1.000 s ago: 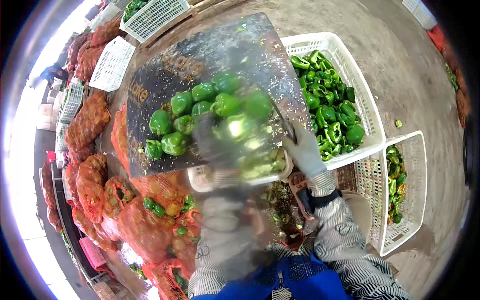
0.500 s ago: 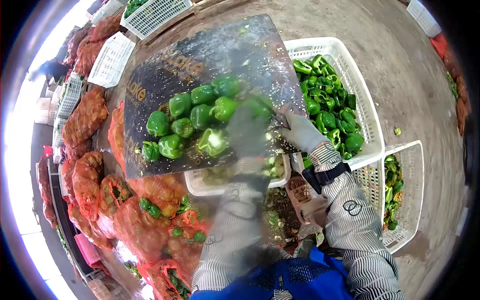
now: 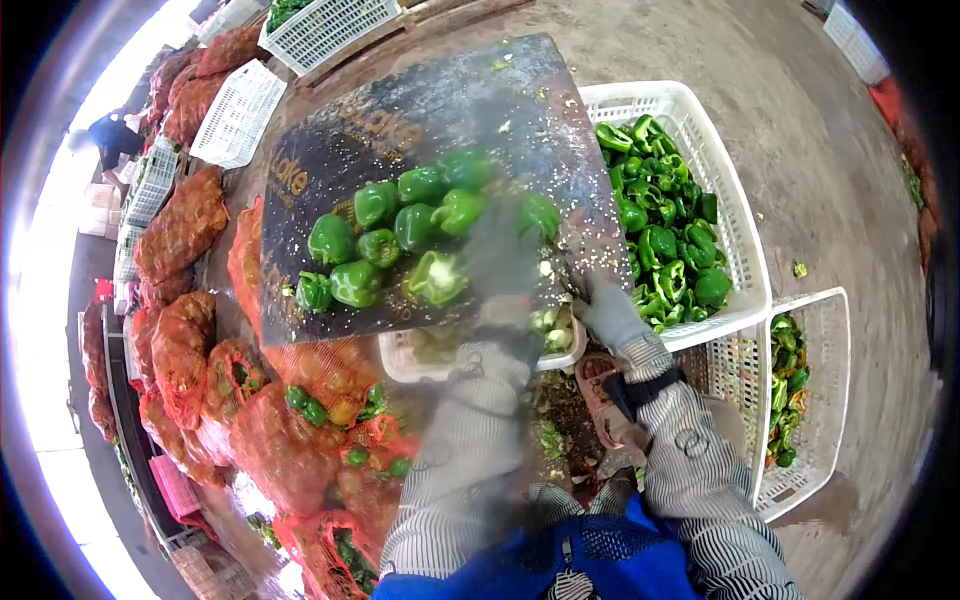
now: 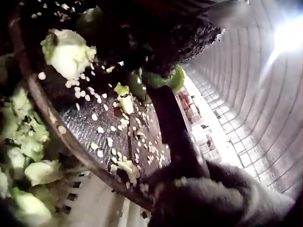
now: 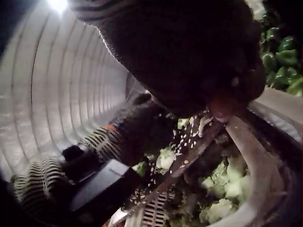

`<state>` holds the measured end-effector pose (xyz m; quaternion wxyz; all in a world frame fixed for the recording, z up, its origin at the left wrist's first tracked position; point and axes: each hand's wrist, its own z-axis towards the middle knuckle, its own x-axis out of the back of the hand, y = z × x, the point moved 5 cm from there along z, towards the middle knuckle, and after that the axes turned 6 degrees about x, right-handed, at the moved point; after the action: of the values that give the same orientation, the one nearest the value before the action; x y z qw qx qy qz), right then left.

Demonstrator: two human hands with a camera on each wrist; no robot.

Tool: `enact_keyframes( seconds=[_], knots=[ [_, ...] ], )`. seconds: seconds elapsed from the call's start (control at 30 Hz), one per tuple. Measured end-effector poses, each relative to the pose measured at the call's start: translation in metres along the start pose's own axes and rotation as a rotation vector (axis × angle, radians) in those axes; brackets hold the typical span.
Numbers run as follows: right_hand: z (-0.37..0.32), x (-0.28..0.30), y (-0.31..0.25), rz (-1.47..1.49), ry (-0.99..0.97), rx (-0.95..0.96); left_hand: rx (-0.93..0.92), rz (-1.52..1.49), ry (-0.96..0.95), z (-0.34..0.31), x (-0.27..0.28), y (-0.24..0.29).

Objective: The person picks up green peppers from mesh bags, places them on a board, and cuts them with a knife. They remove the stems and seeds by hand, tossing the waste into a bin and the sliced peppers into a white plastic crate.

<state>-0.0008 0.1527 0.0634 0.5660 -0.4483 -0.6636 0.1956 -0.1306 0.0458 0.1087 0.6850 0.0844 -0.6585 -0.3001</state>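
Observation:
My gloved left hand, blurred in the head view, grips a green bell pepper near the right side of the dark board. In the left wrist view that pepper shows beneath the dark glove. A knife reaches up to it, its handle in my right hand, at the board's right edge. Left of my left hand lies a cut bell pepper, pale inside facing up. Several whole bell peppers are grouped farther left. A pale pepper core and loose seeds litter the board.
A white crate of cut green peppers stands right of the board, another white crate nearer me. Under the board's near edge is a white tub with pale cores. Red mesh sacks crowd the left floor.
My left hand has moved right across the board, onto the pepper at the right. The cut pepper now lies uncovered, farther left. My right hand stays by the board's right edge with the knife.

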Motion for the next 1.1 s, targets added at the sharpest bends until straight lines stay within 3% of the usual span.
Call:
enact_keyframes(
  seconds=[0.07,0.1,0.2,0.27,0.3,0.37,0.4,0.43,0.5,0.53,0.63,0.77,0.83,0.9,1.03,1.1],
  knots=[
    [-0.039,0.006,-0.005,0.018,0.021,-0.105,0.050,-0.050,-0.158,0.004,0.002,0.006],
    [-0.045,-0.003,0.012,0.024,0.038,-0.127,0.051,-0.051,-0.150,0.004,0.003,0.005],
    [-0.047,0.008,0.002,0.046,0.123,-0.104,-0.055,-0.141,-0.035,0.002,0.013,-0.002],
    [-0.036,0.031,-0.047,0.150,0.131,-0.036,0.070,-0.058,0.167,0.004,0.032,-0.027],
    [-0.022,0.030,-0.051,0.149,0.127,-0.039,0.075,-0.058,0.164,0.006,0.035,-0.033],
    [0.008,0.031,-0.068,-0.014,0.182,0.162,-0.040,0.029,0.286,0.011,0.046,-0.037],
    [0.021,0.032,-0.077,-0.016,0.178,0.165,-0.137,0.204,0.449,0.011,0.040,-0.034],
    [0.031,0.032,-0.089,-0.073,0.118,0.157,-0.134,0.204,0.450,0.018,0.035,-0.040],
    [0.046,0.027,-0.096,-0.129,0.056,0.144,0.128,-0.137,0.233,0.036,0.027,-0.062],
    [0.053,0.023,-0.095,-0.164,0.024,0.166,-0.093,-0.051,0.222,0.026,0.041,-0.046],
    [0.066,0.013,-0.091,-0.262,-0.002,0.191,-0.176,-0.144,0.338,0.027,0.039,-0.051],
    [0.084,0.008,-0.093,-0.347,-0.142,0.117,-0.294,-0.084,0.330,0.025,0.036,-0.056],
    [0.093,0.002,-0.098,-0.271,-0.186,0.144,-0.239,-0.146,0.282,0.025,0.044,-0.052],
    [0.104,-0.011,-0.095,-0.309,-0.192,0.124,-0.306,-0.148,0.312,0.026,0.045,-0.054],
    [0.100,-0.020,-0.099,-0.471,-0.310,0.031,-0.245,-0.022,0.252,0.029,0.041,-0.062],
    [0.067,-0.011,-0.098,-0.285,-0.318,-0.071,-0.172,-0.050,0.207,0.035,0.035,-0.067]
  ],
)
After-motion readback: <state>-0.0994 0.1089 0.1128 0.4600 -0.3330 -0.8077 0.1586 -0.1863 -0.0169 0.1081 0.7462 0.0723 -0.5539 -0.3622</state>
